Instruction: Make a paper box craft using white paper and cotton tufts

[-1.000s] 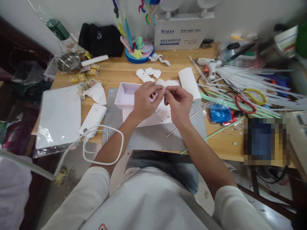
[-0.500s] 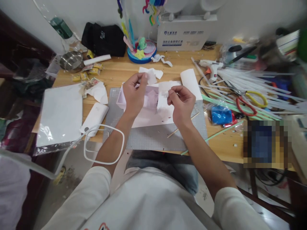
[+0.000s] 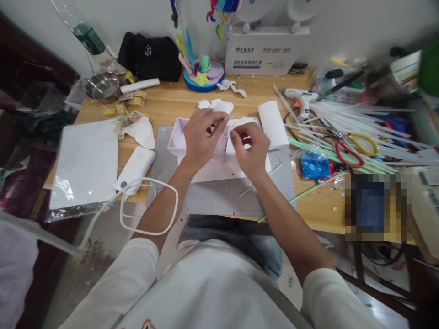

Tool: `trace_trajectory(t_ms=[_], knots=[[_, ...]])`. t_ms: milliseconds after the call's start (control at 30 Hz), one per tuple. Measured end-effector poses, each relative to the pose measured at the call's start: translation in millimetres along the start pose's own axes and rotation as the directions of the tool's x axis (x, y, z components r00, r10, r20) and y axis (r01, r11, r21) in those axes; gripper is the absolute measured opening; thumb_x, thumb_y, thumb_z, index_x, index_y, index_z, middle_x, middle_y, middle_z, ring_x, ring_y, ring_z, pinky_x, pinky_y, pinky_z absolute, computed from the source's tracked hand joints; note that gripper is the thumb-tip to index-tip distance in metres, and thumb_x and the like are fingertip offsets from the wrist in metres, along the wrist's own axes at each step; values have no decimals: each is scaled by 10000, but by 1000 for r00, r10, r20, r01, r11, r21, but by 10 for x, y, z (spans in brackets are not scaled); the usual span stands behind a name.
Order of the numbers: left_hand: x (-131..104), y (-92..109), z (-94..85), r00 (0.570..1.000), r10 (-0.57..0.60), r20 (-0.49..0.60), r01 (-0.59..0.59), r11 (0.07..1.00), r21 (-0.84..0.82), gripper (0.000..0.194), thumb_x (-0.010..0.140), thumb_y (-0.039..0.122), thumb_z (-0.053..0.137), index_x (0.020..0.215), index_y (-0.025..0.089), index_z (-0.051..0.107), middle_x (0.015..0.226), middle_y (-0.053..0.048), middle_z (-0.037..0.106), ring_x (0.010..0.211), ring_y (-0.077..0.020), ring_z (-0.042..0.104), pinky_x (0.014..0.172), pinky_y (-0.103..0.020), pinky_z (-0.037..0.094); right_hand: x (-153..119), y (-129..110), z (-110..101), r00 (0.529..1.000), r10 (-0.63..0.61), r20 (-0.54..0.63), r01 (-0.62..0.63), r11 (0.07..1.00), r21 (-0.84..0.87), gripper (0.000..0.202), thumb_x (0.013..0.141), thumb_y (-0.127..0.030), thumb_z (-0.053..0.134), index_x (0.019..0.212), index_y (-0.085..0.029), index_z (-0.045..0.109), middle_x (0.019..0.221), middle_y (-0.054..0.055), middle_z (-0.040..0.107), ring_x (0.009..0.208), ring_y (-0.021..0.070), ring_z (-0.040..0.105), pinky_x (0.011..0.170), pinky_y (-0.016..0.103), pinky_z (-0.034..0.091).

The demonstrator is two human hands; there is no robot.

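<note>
Over the pale lilac box (image 3: 177,138), my left hand (image 3: 206,136) is closed in a pinch, and what lies between its fingertips is too small to make out. My right hand (image 3: 251,145) is pinched too, just right of it, above white paper (image 3: 264,160); its fingertips hide anything they hold. The two hands are close together but apart. Box and paper rest on a grey cutting mat (image 3: 212,201). Torn white paper pieces (image 3: 222,106) lie behind my left hand. A thin wooden stick (image 3: 246,192) is on the mat beside my right wrist.
Scissors (image 3: 350,153), a glue gun (image 3: 303,103) and many translucent sticks (image 3: 332,119) crowd the right. At left are a power bank (image 3: 135,168), a bagged white sheet (image 3: 85,164) and a metal bowl (image 3: 103,87). A curled white paper (image 3: 273,124) stands behind my right hand.
My left hand has moved right and slightly down, showing more of the lilac box. My right hand has shifted a little left, so the fingertips are closer together.
</note>
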State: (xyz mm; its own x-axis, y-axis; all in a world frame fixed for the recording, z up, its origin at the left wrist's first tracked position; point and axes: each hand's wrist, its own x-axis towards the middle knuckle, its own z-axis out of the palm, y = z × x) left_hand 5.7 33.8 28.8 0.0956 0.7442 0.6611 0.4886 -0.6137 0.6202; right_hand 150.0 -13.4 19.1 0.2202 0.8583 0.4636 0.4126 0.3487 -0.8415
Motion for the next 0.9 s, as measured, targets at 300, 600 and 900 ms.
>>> trace_trajectory(t_ms=[300, 600, 900], knots=[[-50, 80, 52, 978, 173, 115, -178, 984, 33, 333, 1020, 476, 517, 934, 231, 725, 823, -47, 706, 796, -168, 645, 764, -338, 526, 29, -52, -186, 999, 5, -51, 4, 986, 168, 264, 868, -521, 712, 1027, -312, 743, 1056, 39, 634, 905, 161, 628, 684, 288, 566], [-71, 167, 33, 975, 179, 133, -170, 983, -74, 351, 1032, 452, 477, 926, 203, 700, 840, -65, 684, 750, -151, 606, 676, -296, 491, 9, -27, -169, 994, 6, -106, 16, 978, 207, 258, 896, -519, 681, 851, -265, 697, 917, 30, 648, 890, 161, 635, 664, 284, 549], [-89, 158, 47, 966, 184, 181, -172, 982, -81, 309, 1029, 418, 496, 917, 209, 694, 795, -55, 667, 750, -154, 599, 703, -304, 497, -23, -51, -164, 991, -6, -133, 26, 989, 148, 213, 885, -490, 708, 872, -280, 742, 919, 30, 696, 884, 171, 666, 713, 320, 574]])
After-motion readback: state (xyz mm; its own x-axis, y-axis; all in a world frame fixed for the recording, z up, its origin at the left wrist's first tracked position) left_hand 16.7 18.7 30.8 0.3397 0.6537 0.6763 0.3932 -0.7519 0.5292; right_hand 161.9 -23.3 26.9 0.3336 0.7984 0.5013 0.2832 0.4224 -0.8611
